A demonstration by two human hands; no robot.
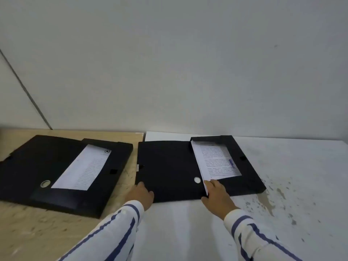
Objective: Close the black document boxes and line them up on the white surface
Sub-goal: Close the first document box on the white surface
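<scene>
White surface [188, 232] with chipped, flecked patches on the right, butted against a pale wooden top [37, 232] on the left, plain grey-white wall [169, 63] behind. Nearest the camera, two forearms in white sleeves with blue stripes [116, 228], reaching forward. Left hand [141, 194] resting palm-down at the near left corner of an open black document box [169, 166], fingers spread loosely onto the flat lid flap, clasping nothing. Right hand [216, 196] at the near edge of the same box, fingers extended, fingertips touching the near corner of a printed sheet [216, 161] lying in the tray; whether the paper is pinched cannot be made out. Box spread flat on the white surface, lid flap to the left, shallow tray to the right, round finger hole [197, 180] just beyond the right hand. Further left, well apart from both hands, a second open black box [37, 166] lying on the wooden top, angled, with its own printed page [84, 168] inside and a ringed hole [45, 183] beside it.
</scene>
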